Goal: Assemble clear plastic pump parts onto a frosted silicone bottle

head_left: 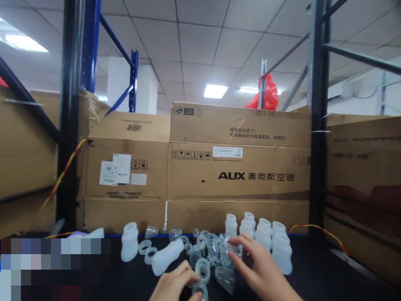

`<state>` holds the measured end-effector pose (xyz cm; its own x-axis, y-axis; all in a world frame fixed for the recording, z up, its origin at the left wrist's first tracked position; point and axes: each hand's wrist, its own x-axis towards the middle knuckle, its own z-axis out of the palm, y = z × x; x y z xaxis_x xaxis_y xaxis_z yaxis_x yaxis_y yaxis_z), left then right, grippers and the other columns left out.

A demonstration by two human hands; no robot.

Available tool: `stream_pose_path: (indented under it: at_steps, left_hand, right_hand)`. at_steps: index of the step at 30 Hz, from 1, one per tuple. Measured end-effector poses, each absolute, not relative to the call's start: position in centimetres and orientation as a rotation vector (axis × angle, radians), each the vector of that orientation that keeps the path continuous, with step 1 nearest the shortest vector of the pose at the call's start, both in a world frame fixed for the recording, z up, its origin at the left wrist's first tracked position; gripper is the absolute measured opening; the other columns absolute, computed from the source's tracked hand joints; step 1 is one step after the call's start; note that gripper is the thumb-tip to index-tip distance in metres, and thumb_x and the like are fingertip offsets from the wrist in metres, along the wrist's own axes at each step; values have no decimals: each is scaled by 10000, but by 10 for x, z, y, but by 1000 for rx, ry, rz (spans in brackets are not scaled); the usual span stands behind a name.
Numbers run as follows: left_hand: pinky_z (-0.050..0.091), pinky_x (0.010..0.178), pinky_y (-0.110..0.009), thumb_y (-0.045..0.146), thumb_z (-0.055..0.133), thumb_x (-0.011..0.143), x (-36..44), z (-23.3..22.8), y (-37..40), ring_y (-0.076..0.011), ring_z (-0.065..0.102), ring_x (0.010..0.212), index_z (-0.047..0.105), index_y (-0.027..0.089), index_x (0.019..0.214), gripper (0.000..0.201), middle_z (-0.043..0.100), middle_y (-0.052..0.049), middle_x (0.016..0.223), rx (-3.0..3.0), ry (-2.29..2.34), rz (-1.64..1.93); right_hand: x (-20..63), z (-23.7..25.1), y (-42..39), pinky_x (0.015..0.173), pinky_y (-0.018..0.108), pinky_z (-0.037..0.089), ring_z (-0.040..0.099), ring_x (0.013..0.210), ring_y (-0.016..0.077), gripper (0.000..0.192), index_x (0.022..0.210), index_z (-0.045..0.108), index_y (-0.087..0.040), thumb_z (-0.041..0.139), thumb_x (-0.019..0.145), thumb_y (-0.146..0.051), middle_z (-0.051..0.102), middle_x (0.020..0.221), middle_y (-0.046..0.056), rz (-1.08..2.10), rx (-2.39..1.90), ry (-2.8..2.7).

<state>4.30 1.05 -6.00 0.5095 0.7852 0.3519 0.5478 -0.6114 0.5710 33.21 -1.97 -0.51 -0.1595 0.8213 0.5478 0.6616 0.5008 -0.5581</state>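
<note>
- Head view: the left hand (175, 284) sits at 6 o'clock of the frame, low on the dark worktop (313, 271), fingers curled and pinching a small clear ring part (200, 289) at its fingertips.
- The right hand (260, 267) lies at 5 o'clock, palm down, fingers spread and loosely open; its fingertips rest on the heap of clear plastic parts (213, 251) at the centre of the worktop, gripping nothing that can be made out.
- A second clear ring (203, 267) lies just beside the left hand, at 1 o'clock from it.
- A translucent white bottle lying on its side (167, 256) rests at 11 o'clock from the left hand; two loose rings (147, 251) lie just left of it.
- An upright white bottle (129, 242) stands at 9 o'clock of the heap, apart from the others.
- A cluster of upright white bottles (266, 238) stands at 12 o'clock from the right hand, the nearest touching or nearly touching it.
- Stacked cardboard cartons (238, 167) form the backdrop at 12 o'clock, between dark shelving uprights (318, 125).
</note>
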Motion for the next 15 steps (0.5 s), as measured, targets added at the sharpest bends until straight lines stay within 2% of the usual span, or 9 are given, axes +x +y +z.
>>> stream_pose_path:
  at_steps: [4, 9, 15]
  left_hand:
    - [489, 739, -227, 339, 703, 814, 42, -48, 0, -175, 672, 853, 736, 290, 1047, 240, 704, -21, 1031, 2439, 1134, 758]
    - [479, 859, -265, 373, 668, 874, 43, -19, -31, -179, 649, 939, 694, 300, 1154, 290, 689, -9, 1096, 2422, 1202, 765]
    - [471, 791, -268, 381, 669, 884, 40, -20, -36, -159, 632, 837, 639, 322, 1247, 369, 678, 2, 1144, 2394, 1246, 751]
  right_hand:
    - [329, -5, -21, 861, 362, 476, 622, 926, 246, 240, 1107, 697, -246, 604, 976, -424, 653, 1080, 81, 214, -1245, -1935]
    - [321, -10, -25, 981, 395, 473, 611, 1095, 252, 259, 1174, 656, -222, 487, 1006, -322, 627, 1206, 92, 173, -1247, -2045]
    - [310, -25, -24, 1053, 407, 469, 582, 1209, 247, 431, 1419, 509, -245, 412, 1000, -210, 611, 1317, 95, 46, -1166, -2035]
